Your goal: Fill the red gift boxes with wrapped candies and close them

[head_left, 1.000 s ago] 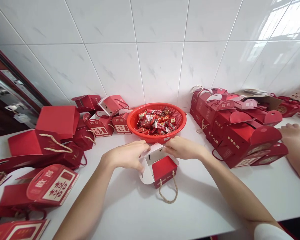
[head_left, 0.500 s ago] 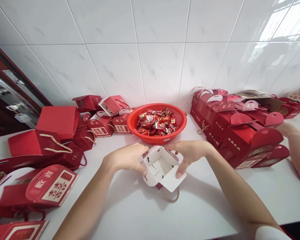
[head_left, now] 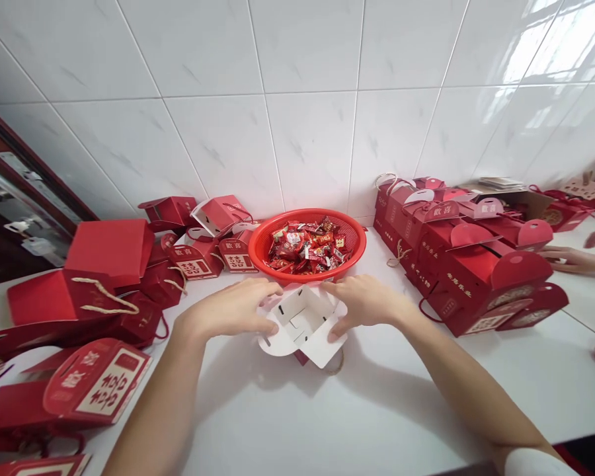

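Note:
A small paper gift box [head_left: 305, 318] stands open on the white table, its white inside facing up and its flaps folded outward. My left hand [head_left: 242, 307] grips the box's left flap between thumb and fingers. On the other side my right hand [head_left: 361, 304] pinches the right flap, thumb on the white face. A twisted cord handle [head_left: 338, 363] sticks out below the box. Just behind it sits a red plastic basket [head_left: 258, 254] full of wrapped candies [head_left: 310, 244].
Red gift boxes [head_left: 106, 248] crowd the table's left side. Rows of closed red boxes [head_left: 456, 277] stand on the right. Beyond them another person's hand [head_left: 570, 258] rests near the table. A white tiled wall [head_left: 307, 145] closes off the back.
Both hands have spread the box's flaps wider outward. The box now sits slightly further left in view. The other person's hands at the right have shifted.

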`<state>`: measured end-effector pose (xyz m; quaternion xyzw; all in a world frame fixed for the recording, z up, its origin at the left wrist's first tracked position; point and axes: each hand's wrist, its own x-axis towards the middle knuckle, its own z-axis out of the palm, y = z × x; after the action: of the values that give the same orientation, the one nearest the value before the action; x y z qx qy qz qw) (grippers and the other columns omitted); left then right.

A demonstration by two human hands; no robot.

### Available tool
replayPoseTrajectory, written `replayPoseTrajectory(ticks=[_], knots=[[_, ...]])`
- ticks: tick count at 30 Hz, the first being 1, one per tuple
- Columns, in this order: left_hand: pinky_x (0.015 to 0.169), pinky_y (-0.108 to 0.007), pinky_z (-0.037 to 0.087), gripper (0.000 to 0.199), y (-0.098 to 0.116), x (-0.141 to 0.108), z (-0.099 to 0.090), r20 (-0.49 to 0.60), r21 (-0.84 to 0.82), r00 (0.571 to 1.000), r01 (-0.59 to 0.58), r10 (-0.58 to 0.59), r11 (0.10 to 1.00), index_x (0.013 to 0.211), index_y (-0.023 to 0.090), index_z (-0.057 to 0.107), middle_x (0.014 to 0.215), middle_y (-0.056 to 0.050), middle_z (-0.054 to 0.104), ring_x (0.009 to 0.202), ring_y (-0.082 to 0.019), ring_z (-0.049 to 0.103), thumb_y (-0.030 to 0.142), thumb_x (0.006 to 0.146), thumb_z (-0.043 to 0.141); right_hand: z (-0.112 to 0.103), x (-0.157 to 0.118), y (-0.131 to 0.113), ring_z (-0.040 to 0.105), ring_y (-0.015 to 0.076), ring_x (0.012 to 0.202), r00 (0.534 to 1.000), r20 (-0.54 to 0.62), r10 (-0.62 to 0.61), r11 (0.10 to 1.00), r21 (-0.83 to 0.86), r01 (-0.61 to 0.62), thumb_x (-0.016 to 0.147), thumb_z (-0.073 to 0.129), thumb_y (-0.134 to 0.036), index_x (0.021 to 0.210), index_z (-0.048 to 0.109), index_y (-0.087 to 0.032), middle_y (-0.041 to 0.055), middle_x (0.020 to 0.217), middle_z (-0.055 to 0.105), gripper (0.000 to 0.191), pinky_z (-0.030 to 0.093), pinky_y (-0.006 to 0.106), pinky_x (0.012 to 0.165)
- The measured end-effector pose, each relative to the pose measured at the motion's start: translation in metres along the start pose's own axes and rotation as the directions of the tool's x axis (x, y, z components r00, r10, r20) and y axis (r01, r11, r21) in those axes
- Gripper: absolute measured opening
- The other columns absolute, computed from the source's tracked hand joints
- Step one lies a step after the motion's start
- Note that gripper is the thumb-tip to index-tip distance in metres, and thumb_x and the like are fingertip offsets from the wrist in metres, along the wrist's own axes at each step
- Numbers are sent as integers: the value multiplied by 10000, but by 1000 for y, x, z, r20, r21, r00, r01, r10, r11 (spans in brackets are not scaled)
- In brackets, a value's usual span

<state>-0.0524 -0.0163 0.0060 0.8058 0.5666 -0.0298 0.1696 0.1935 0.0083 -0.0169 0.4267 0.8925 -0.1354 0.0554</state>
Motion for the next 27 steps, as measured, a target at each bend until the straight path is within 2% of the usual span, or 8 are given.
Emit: replayPoseTrajectory(ticks=[5,8,11,15,17,20,22,27], knots=[[931,-332,508,459,-7,11,-11,-172,-160,980,-129,101,979,1199,232,675,1249,-52,704,1109,-259,652,489,824,615,-25,-11,29,655,201,814,965,-253,-62,972,203,116,844,705,-482,1082,688,-213,59,987,736,360,395,268,661],[951,-340,523,365,-10,43,-13,-249,-223,961,-176,119,959,1122,211,706,1203,-53,735,1089,-250,672,426,853,584,-34,9,49,631,164,741,908,-419,13,927,345,146,885,642,-408,935,712,-181,38,857,729,243,400,258,652],[966,-360,527,337,-8,90,-11,-200,-224,964,-221,178,949,1123,181,712,1159,-73,753,1064,-256,688,313,835,595,-31,47,66,641,159,762,832,-534,148,824,532,195,839,643,-290,853,719,-154,38,831,730,156,442,256,702],[1093,-385,427,533,-5,149,-3,-193,-76,948,-273,254,959,1180,178,703,1339,-124,669,1255,-313,589,117,650,714,-16,98,78,629,153,750,797,-514,317,649,730,212,751,631,-183,769,702,-143,31,794,715,83,456,256,706],[1045,-366,448,491,-7,168,2,-162,-133,962,-241,219,961,1080,195,733,1263,-110,707,1195,-314,618,97,599,749,-8,114,81,618,153,717,797,-503,334,620,754,216,717,648,-187,733,688,-142,29,754,700,62,454,260,685],[886,-350,496,119,-16,182,9,-216,-169,960,-217,179,961,872,201,724,968,-74,763,933,-268,678,238,767,681,-2,125,86,603,149,683,780,-513,359,612,760,218,730,642,-231,755,671,-147,20,722,674,92,455,267,666],[802,-351,489,217,-21,184,12,-311,-196,940,-208,140,958,774,189,662,839,-66,726,812,-243,644,333,889,547,-1,127,89,589,148,679,765,-520,379,600,768,225,762,626,-288,790,661,-153,13,722,660,142,455,269,652],[639,-297,440,406,-27,184,15,-445,-297,889,-262,110,918,701,192,543,673,-7,578,669,-179,534,494,947,428,-2,125,88,581,147,692,874,-377,306,379,891,251,738,708,-495,853,667,-169,-3,755,631,348,461,266,621]])
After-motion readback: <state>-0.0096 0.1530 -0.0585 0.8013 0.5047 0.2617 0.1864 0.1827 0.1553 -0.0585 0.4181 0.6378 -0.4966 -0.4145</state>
